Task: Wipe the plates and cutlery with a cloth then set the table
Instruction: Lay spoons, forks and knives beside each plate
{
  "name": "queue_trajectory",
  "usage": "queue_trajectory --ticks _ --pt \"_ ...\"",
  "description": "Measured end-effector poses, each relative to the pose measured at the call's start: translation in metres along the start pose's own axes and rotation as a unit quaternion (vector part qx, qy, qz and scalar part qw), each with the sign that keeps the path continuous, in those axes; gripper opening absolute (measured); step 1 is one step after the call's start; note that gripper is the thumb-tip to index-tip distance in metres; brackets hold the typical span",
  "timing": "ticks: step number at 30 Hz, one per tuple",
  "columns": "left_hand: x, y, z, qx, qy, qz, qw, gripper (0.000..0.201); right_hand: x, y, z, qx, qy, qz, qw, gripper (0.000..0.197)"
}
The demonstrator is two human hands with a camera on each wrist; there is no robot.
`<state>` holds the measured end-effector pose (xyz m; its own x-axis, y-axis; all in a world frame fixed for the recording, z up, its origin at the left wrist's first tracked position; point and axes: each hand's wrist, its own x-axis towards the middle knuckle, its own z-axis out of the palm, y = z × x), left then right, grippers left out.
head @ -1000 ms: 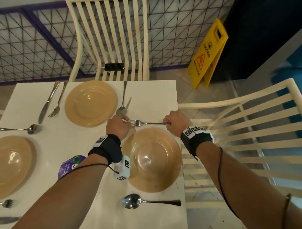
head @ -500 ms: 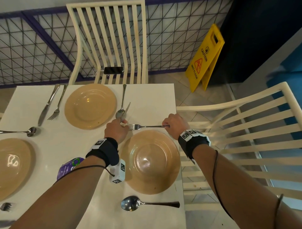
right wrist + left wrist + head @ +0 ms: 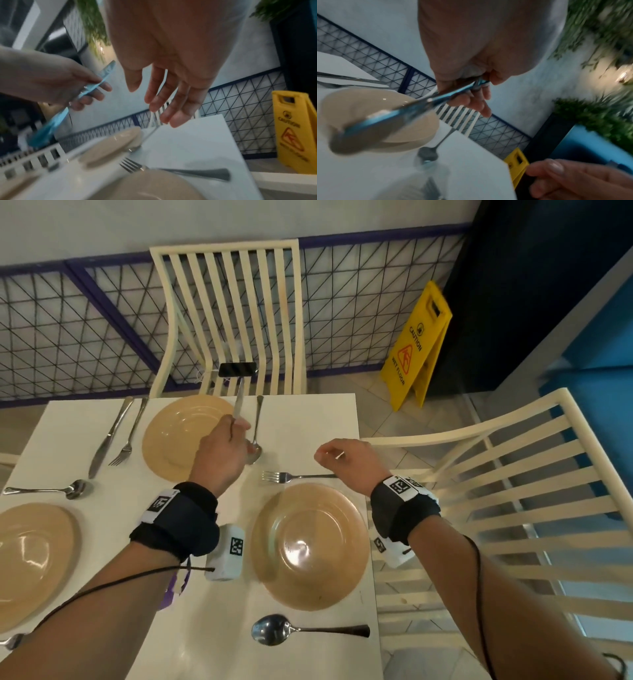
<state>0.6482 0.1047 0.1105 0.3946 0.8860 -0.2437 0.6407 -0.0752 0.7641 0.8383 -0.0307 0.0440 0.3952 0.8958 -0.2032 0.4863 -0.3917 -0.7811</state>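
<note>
Far left on the table (image 3: pixel 301 419): a knife and fork (image 3: pixel 126 440) side by side, a spoon (image 3: pixel 51 490) below them, already laid, with a tan plate (image 3: pixel 30 559) at the near left edge. Next along, the far plate (image 3: pixel 178 436), partly covered by the left hand (image 3: pixel 219 453). Left hand lifted clear of the table, fingers curled round a knife (image 3: pixel 238 402) whose blade points up and away toward the chair (image 3: pixel 233 313). Thin grip, judging by the left wrist view, where only fingertips (image 3: pixel 481 93) pin the handle; a slip could drop the knife onto the far plate or onto the spoon (image 3: pixel 256 433) lying just right of it, knocking that setting crooked. No cloth visible in either hand, so wiping of this knife cannot be confirmed. Further right, a fork (image 3: pixel 294 477) flat on the table just beyond the near plate (image 3: pixel 308 546), tines to the left, handle toward the table edge. Right hand (image 3: pixel 346 460) hovering above that handle, fingers relaxed and loose, holding nothing. Close to the edge here; a careless brush could push the fork off toward the side chair (image 3: pixel 496 474). Near edge: a dark-handled spoon (image 3: pixel 291 630) laid below the near plate
</note>
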Motion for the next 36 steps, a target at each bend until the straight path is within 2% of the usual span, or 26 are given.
queue_trajectory --ticks 2,5,7,10,14,18,23,26,28,29,32,36 --pt "-0.005 0.024 -0.001 -0.080 0.000 -0.010 0.997 0.032 -0.010 -0.020 -0.001 0.091 -0.026 0.003 0.996 0.033" --pt "-0.012 0.050 0.001 -0.129 0.003 0.000 0.992 0.033 -0.020 -0.039 0.000 0.153 -0.061 -0.002 0.986 0.038" --pt "-0.017 0.062 0.004 -0.162 -0.011 0.006 0.987 0.031 -0.026 -0.044 -0.003 0.157 -0.052 -0.010 0.986 0.038" --pt "-0.024 0.071 0.008 -0.212 -0.032 0.003 0.977 0.028 -0.034 -0.047 -0.014 0.141 -0.002 -0.020 0.990 0.026" --pt "-0.031 0.073 0.011 -0.275 -0.051 -0.017 0.960 0.027 -0.044 -0.046 -0.026 0.065 0.008 -0.051 0.997 0.035" --pt "-0.036 0.064 0.008 -0.314 -0.089 -0.047 0.944 0.024 -0.040 -0.039 -0.028 -0.039 0.064 -0.087 0.993 0.023" --pt "-0.024 0.037 -0.018 -0.370 -0.073 -0.052 0.925 0.027 -0.030 -0.021 -0.034 -0.242 0.034 -0.090 0.966 0.027" --pt "-0.010 0.025 -0.027 -0.264 -0.075 -0.024 0.961 0.025 -0.025 -0.009 -0.040 -0.308 0.011 -0.095 0.947 0.031" --pt "0.002 0.019 -0.023 -0.119 -0.084 0.015 0.989 0.018 -0.018 0.001 -0.040 -0.337 -0.001 -0.095 0.937 0.032" --pt "0.008 0.016 -0.018 -0.041 -0.091 0.036 0.994 0.015 -0.013 0.006 -0.038 -0.348 -0.004 -0.089 0.933 0.031" --pt "0.025 0.011 0.000 0.141 -0.123 0.084 0.979 0.018 0.004 0.023 -0.031 -0.352 -0.007 -0.058 0.934 0.028" --pt "0.049 0.002 0.026 0.256 -0.160 0.131 0.944 0.030 0.025 0.045 -0.022 -0.356 -0.019 -0.034 0.934 0.024"
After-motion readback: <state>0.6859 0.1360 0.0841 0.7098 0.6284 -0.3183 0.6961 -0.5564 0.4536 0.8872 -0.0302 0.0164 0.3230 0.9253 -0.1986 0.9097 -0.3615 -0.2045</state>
